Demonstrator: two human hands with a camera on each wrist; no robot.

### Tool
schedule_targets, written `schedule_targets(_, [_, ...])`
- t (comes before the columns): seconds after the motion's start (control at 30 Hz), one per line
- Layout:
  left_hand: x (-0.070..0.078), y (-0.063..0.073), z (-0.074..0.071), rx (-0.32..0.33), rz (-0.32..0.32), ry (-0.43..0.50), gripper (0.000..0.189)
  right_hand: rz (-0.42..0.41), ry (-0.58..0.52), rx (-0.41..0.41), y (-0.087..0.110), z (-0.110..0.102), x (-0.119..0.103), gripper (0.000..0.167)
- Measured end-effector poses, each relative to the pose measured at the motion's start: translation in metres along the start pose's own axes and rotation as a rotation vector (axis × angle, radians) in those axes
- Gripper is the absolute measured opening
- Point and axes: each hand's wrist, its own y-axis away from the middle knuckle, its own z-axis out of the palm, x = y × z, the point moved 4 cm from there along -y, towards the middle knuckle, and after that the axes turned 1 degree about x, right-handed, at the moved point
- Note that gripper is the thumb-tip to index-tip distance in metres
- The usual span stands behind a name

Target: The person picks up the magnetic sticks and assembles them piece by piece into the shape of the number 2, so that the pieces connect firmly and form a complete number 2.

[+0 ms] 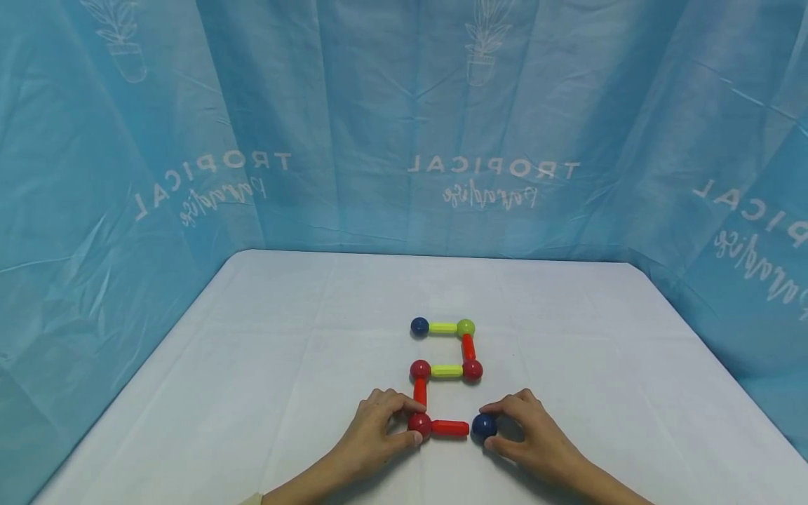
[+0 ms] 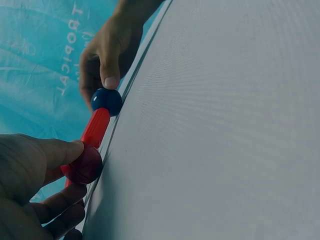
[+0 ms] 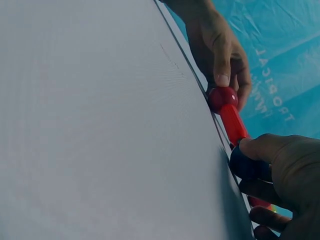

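My left hand (image 1: 374,433) pinches a red ball (image 1: 419,425) at the near-left corner of a ball-and-rod figure on the table. From that ball a red rod (image 1: 451,428) points right, and another red rod (image 1: 420,394) runs away from me. My right hand (image 1: 532,436) pinches a dark blue ball (image 1: 484,426) between thumb and fingers, right at the free end of the near rod. In the right wrist view the blue ball (image 3: 245,164) lies in line with the red rod (image 3: 233,124), partly behind the thumb.
Farther back the figure continues with two red balls (image 1: 472,370), yellow-green rods (image 1: 447,371), a red rod (image 1: 468,346), a green ball (image 1: 466,327) and another dark blue ball (image 1: 419,327). A white cloth covers the table (image 1: 284,351); a blue printed curtain (image 1: 379,126) hangs around it.
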Motion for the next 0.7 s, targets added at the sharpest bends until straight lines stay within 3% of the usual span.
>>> schedule_targets(0.57, [0.0005,-0.0005,0.0004,-0.009,-0.028,0.001,0.034,-0.037,-0.026,-0.011,0.0017,0.002,-0.0053,0.042])
schedule_targets(0.7, [-0.0013,-0.0016,-0.002,0.012,-0.041,0.013,0.033,-0.069,-0.061,0.027,0.0012,-0.0014,0.0011,0.038])
